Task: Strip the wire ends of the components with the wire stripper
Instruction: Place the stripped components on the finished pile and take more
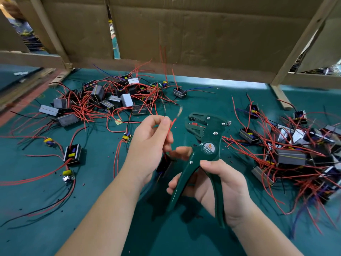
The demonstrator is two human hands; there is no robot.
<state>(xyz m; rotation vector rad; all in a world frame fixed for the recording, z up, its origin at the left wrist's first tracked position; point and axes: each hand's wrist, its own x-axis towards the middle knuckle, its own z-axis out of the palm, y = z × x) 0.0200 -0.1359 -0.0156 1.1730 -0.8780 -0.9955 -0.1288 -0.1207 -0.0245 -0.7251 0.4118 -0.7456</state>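
Ahead, a cardboard wall (203, 34) in a wood frame closes off the far edge of the green counter (46, 209). Open counter lies in the middle and near the lower left, between two heaps of components: a left pile (103, 100) and a right pile (299, 154), both tangled with red wires. A few loose components sit apart at the left, near the counter's bare part.

Over that middle gap, the right hand (221, 187) is clenched around the handles of the stripper (206, 145), a dark green tool with a round label, its head pointing up and left with the jaws apart. Just beside the head, the left hand (151, 137) pinches a red wire (171, 125) between thumb and fingertips; the wire's tip is blurred, so whether it is bare cannot be told. A dark component (164, 165) hangs blurred below that hand. Small black and red bits dot the counter around both hands.
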